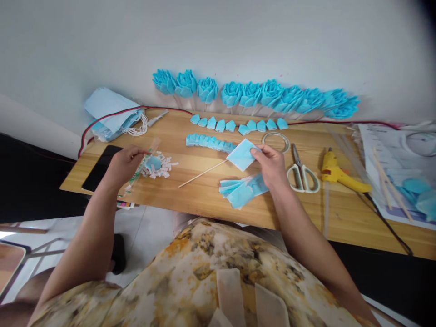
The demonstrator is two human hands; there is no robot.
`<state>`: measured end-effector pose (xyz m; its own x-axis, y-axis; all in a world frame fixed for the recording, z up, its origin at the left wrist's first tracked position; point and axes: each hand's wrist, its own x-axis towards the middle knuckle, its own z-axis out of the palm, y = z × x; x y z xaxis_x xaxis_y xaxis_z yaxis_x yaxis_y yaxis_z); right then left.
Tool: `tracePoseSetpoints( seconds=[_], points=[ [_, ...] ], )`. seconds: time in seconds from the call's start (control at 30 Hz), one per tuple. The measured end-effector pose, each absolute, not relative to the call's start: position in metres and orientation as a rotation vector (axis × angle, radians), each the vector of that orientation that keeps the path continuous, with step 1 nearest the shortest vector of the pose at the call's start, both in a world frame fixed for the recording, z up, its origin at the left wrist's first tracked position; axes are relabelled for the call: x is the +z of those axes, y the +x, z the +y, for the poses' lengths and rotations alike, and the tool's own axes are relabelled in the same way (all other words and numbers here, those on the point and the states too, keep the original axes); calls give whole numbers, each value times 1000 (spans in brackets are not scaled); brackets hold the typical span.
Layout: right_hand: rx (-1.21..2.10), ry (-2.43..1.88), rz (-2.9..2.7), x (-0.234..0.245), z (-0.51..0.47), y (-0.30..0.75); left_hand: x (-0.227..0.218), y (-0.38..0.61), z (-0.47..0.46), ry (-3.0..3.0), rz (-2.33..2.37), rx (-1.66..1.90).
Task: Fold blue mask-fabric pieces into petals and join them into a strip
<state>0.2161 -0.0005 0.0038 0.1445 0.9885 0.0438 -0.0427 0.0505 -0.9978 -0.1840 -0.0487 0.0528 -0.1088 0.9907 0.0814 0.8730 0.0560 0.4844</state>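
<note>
My right hand (272,165) pinches a light blue square of fabric (240,154) between thumb and fingers. A thin wooden stick (202,173) lies on the table, its upper end meeting the square's lower left edge. On the left, my left hand (126,165) has its fingertips pressed together; what they hold, if anything, is hidden. Beside those fingertips lies a heap of small white strips (165,168) around a blue piece, next to clear plastic with green marks (136,175). Below my right hand is a fanned stack of blue fabric pieces (241,191).
Blue fabric flowers (232,94) on sticks line the wall. Folded blue pieces (220,126) form rows before them. Rightward are a tape roll (287,144), scissors (300,172) and a yellow glue gun (340,175). A phone (100,170) and bagged masks (111,111) lie left.
</note>
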Motion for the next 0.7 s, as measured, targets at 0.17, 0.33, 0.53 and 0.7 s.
tracePoseSetpoints(
  seconds=[0.17, 0.33, 0.53, 0.7],
  points=[
    [1081, -1226, -1109, 4, 0, 215, 52, -181, -50, 1821, 2069, 787],
    [1073, -1224, -1116, 6, -1, 215, 51, -182, -48, 1725, 2129, 837],
    [1066, -1231, -1146, 3, 1, 216, 53, -182, -45, 1697, 2147, 786],
    [1079, -1200, -1118, 0, 1, 217, 53, -182, -43, 1795, 2122, 756]
  ],
)
